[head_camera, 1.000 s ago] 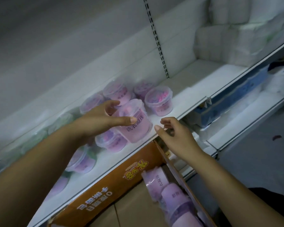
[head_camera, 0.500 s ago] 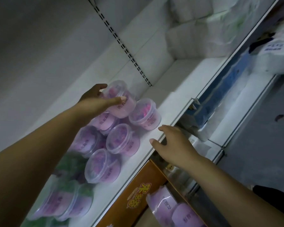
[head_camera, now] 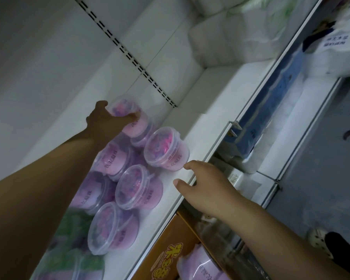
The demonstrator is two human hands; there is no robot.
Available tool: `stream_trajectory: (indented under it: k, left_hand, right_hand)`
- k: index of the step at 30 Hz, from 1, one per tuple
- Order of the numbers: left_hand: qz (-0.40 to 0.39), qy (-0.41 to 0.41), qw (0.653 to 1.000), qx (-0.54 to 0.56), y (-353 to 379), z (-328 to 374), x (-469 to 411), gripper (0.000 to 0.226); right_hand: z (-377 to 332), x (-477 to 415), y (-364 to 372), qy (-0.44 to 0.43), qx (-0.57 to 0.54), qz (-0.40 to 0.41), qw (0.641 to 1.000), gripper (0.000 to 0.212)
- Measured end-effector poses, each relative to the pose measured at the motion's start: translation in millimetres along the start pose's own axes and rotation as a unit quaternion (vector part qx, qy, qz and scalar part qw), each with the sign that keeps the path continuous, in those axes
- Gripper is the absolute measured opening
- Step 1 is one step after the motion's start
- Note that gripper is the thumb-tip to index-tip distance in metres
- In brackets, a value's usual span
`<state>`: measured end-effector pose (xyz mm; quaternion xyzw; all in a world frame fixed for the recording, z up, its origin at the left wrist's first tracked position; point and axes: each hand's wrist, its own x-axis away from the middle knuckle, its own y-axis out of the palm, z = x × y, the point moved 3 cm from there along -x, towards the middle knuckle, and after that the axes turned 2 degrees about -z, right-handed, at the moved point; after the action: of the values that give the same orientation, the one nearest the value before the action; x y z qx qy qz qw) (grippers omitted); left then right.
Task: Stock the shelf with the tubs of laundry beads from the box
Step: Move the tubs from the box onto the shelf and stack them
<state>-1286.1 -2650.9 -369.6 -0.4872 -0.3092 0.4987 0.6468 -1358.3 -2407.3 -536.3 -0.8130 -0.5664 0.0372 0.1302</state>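
My left hand (head_camera: 107, 120) grips a pink tub of laundry beads (head_camera: 133, 122) by its clear lid, resting on top of another tub at the back of the white shelf (head_camera: 206, 126). Several more pink tubs (head_camera: 166, 148) stand in rows on the shelf, some stacked. My right hand (head_camera: 202, 184) hovers over the shelf's front edge, fingers apart and holding nothing. Below, the orange cardboard box (head_camera: 168, 247) holds more pink tubs (head_camera: 198, 265).
Green-labelled tubs (head_camera: 73, 235) sit at the left of the shelf. White paper packs (head_camera: 230, 35) fill the shelf's far right. A lower shelf carries blue and white packages (head_camera: 271, 110). A shoe (head_camera: 319, 239) shows on the grey floor.
My left hand has carried the tub from the shelf's front to the back and set it on top of another tub. My right hand has risen to the shelf's edge.
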Motion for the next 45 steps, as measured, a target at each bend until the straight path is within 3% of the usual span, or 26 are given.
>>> stream_trajectory:
  k: [18,26,30,38,45]
  left_hand:
    - [-0.012,-0.007,0.999,0.039,19,-20,-9,0.102]
    - [-0.026,-0.007,0.999,0.025,19,-20,-8,0.102]
    - [-0.005,-0.006,1.000,0.027,16,-20,3,0.114]
    - [0.066,0.061,0.994,0.065,2,-17,77,0.053]
    - [0.065,0.063,0.984,0.151,5,-56,194,0.022]
  right_hand:
    - [4,3,-1,0.014,0.012,0.000,1.000,0.058]
    - [2,0,4,0.008,0.023,0.000,1.000,0.057]
    - [0,1,4,0.007,0.025,0.006,1.000,0.057]
    - [-10,13,11,-0.007,0.002,0.038,0.999,0.040]
    - [-3,51,49,-0.053,-0.008,-0.001,0.999,0.010]
